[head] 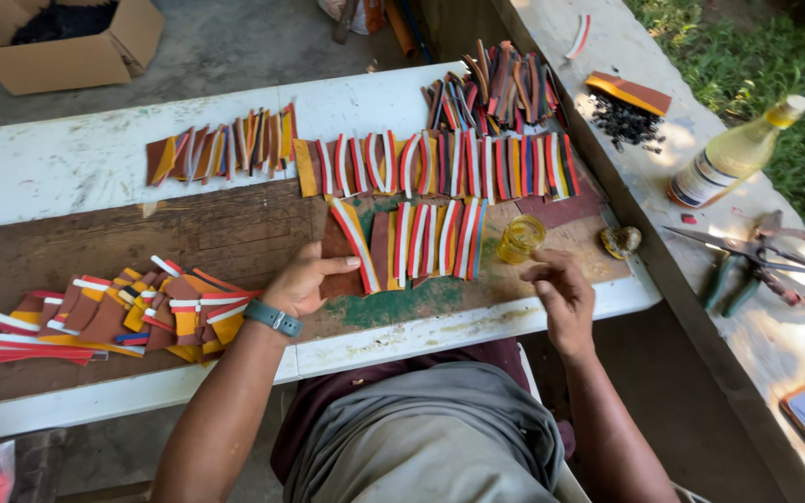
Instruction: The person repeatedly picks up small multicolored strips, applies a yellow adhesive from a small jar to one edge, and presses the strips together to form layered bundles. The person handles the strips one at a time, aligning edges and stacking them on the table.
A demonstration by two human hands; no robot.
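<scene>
the fingers (339,265) of the left hand (305,282) are closed flat over a brown leather piece (335,250), thumb along its lower edge and fingertips on top, pinning it to the brown work board (142,242). a grey watch (273,318) sits on that wrist. the piece lies directly under the fingers, its long axis running away from the person, nearly upright in the view, and it touches a curved strip of red, white and yellow (357,242) just to its right.

the right hand (556,284) hovers loosely curled, fingers bunched toward the thumb; i cannot tell whether anything small is pinched there. it is just below a small glass jar of yellow liquid (521,237), near but apart from it. so the left hand is the one on the leather, the right the one nearer the jar.

beyond the held piece stands a short row of striped strips (440,237), and behind that a longer row (449,166) laid side by side, all long axis pointing away. a loose heap of brown, orange and red pieces (123,312) lies to the left on the board. the board rests on a white folding table (67,158). on the ledge to the right are a bottle of pale liquid (733,154) and scissors (757,256).
</scene>
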